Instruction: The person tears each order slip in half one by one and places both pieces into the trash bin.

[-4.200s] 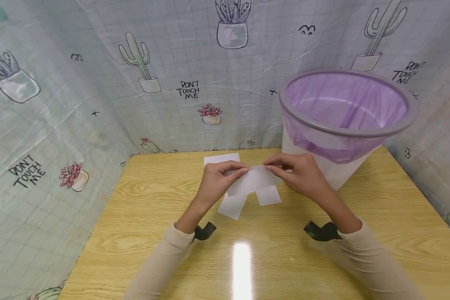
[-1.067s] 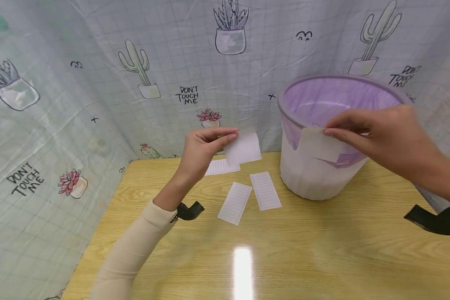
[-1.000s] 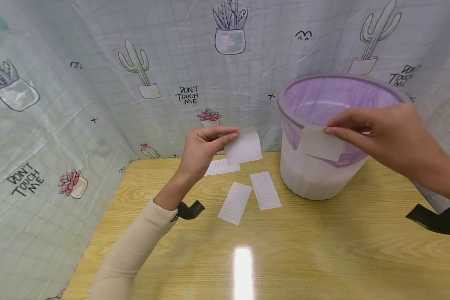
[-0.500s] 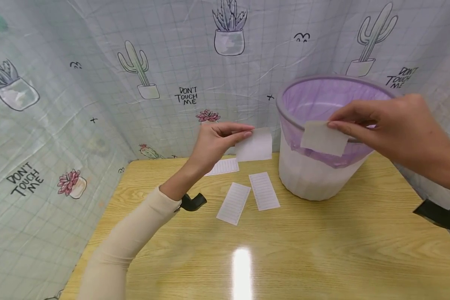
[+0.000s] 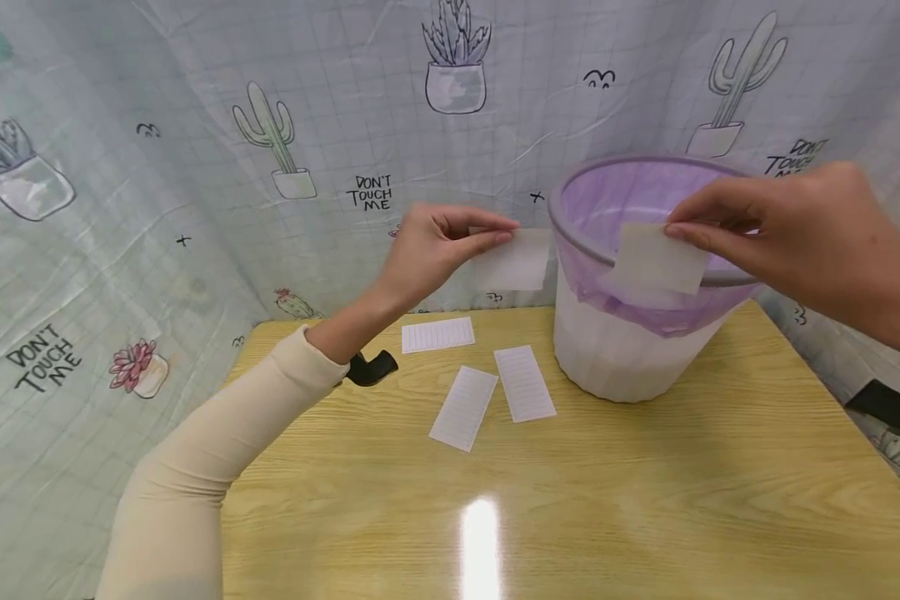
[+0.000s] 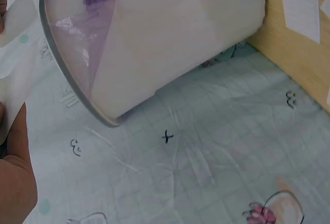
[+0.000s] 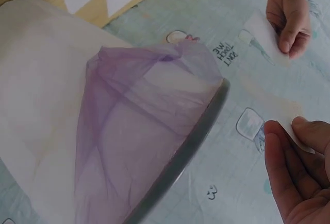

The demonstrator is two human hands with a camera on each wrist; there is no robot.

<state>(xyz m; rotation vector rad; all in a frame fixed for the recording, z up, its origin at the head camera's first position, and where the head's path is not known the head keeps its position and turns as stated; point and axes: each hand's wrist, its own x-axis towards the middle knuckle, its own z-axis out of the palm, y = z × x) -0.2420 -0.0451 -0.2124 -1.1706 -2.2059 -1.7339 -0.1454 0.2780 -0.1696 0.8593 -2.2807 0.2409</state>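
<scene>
Across the near half of the table (image 5: 607,500) the way is open, past three flat slips (image 5: 524,383). The tall bin (image 5: 615,354) blocks the right rear; the curtain (image 5: 337,108) closes the back and sides. A gap separates the papers (image 5: 521,265) in the raised hands (image 5: 427,254).

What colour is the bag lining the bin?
Purple and see-through. The bin liner shows best in the head view.
</scene>
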